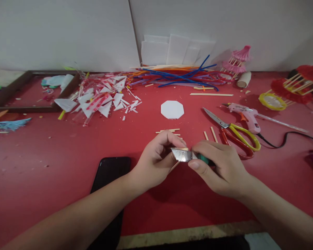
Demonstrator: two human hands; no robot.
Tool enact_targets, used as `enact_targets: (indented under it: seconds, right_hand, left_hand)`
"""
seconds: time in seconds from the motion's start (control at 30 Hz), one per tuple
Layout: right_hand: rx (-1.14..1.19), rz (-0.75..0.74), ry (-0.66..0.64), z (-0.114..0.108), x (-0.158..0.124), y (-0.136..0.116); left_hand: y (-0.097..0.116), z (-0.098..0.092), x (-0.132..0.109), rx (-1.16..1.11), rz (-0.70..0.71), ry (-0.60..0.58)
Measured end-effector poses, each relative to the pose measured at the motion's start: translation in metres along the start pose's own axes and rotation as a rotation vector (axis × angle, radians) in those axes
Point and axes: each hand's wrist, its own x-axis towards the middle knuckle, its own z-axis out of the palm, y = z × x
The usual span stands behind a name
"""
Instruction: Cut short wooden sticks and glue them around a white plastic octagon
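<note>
My right hand (220, 166) is closed around the green handle of a knife (182, 155), its short, wide metal blade pointing left. Pinched in my left hand (158, 158) is a thin wooden stick (175, 166), mostly hidden behind the fingers and blade. The blade lies against or just in front of the stick; which one I cannot tell. Just beyond my left hand are several short wooden sticks (169, 131). Two more cut sticks (214, 134) lie beyond my right hand. Farther back, a white octagonal piece (172, 109) rests flat on the red table (146, 205).
Scissors (231, 128) and a pink glue gun (246, 116) with a cord lie at right. Stick-and-fuzzy models (289, 85) stand behind them. Pipe cleaners (177, 76) and white scraps (104, 100) line the back. A black phone (112, 173) lies beside my left forearm.
</note>
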Motion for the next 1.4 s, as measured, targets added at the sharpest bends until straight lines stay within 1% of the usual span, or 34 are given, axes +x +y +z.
enact_targets:
  seconds: [0.17, 0.37, 0.43, 0.57, 0.77, 0.9, 1.07, 1.4]
  right_hand:
    - [-0.022, 0.004, 0.017, 0.0001, -0.0009, 0.0002]
    - [-0.077, 0.026, 0.065, 0.0007, -0.0009, 0.0011]
    - [-0.091, 0.027, 0.069, 0.0013, -0.0009, 0.0013]
    - [-0.108, 0.022, 0.043, 0.0026, -0.001, 0.0015]
    - [-0.11, 0.015, 0.029, 0.0027, -0.0019, 0.0014]
    - [-0.111, 0.02, 0.029, 0.0025, -0.0017, 0.0016]
    - [-0.108, 0.02, 0.032, 0.0024, -0.0013, 0.0015]
    - [-0.09, 0.016, 0.032, 0.0014, -0.0003, 0.0001]
  left_hand:
    - [0.0005, 0.0008, -0.0018, 0.051, -0.071, 0.011]
    - [-0.0013, -0.0006, -0.0038, 0.103, -0.115, 0.063]
    - [-0.0025, -0.0012, -0.0045, 0.122, -0.103, 0.05]
    - [-0.0032, -0.0013, -0.0042, 0.108, -0.057, -0.032]
    - [-0.0019, -0.0012, -0.0022, 0.136, -0.002, -0.058]
    - [-0.0025, -0.0006, -0.002, 0.115, 0.007, -0.08]
    - [-0.0044, -0.0005, -0.0023, 0.093, 0.016, -0.075]
    - [-0.0061, 0.0001, -0.0034, 0.093, 0.002, -0.009]
